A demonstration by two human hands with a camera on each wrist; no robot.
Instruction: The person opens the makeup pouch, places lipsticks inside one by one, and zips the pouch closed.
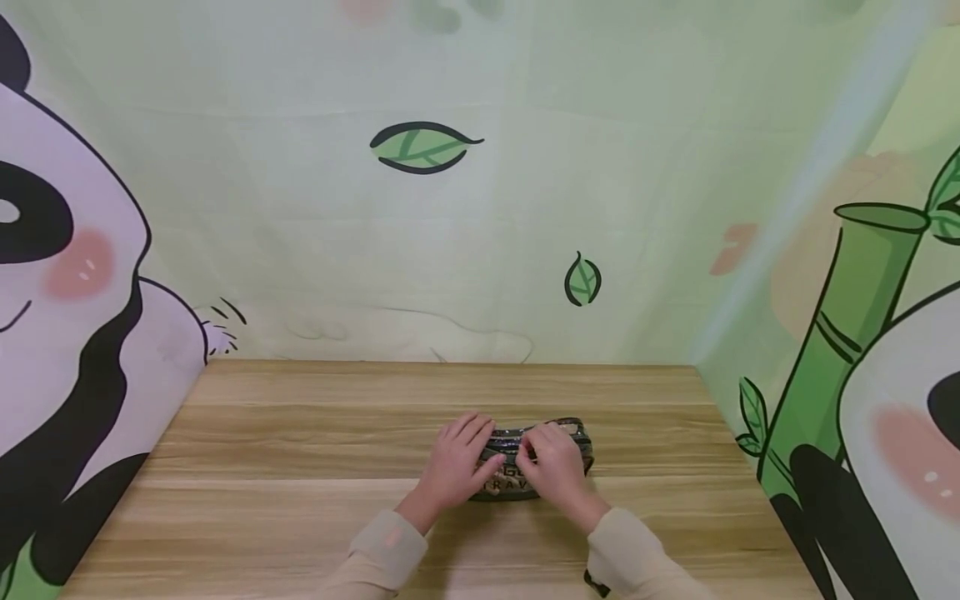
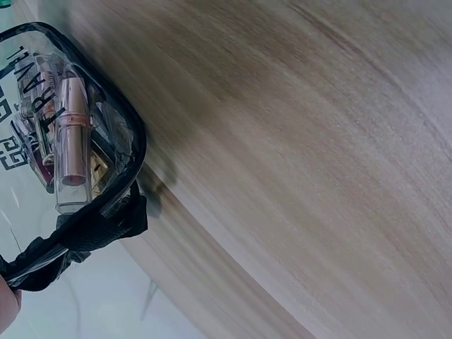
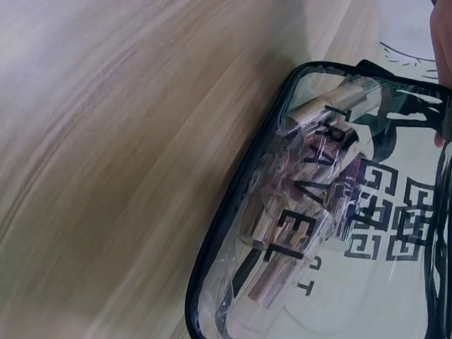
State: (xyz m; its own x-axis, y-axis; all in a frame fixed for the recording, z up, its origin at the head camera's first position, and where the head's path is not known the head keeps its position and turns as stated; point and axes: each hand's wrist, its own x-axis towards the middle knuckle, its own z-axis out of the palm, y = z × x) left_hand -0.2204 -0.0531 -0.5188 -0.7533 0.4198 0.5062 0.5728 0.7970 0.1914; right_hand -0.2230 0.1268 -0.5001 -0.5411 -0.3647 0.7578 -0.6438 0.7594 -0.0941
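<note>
A clear pouch [image 1: 516,487] with black trim and "TRAVEL" lettering lies on the wooden table. Inside it show a rose-gold lipstick tube [image 2: 73,134] and several other small cosmetics. My left hand [image 1: 453,467] holds the pouch's upper left corner, thumb across the front and fingers along the top edge. Only a bit of that hand [image 2: 6,308] enters the left wrist view. My right hand [image 1: 557,467] pinches at the top edge near the middle, its fingers curled. What sits between those fingertips is hidden. In the right wrist view the pouch [image 3: 332,282] fills the right side.
The wood-grain table [image 1: 300,433] spreads around the pouch and ends at a cloth backdrop [image 1: 487,250] with printed pandas, leaves and bamboo. A small dark object [image 1: 597,583] shows beside the right sleeve [image 1: 637,554].
</note>
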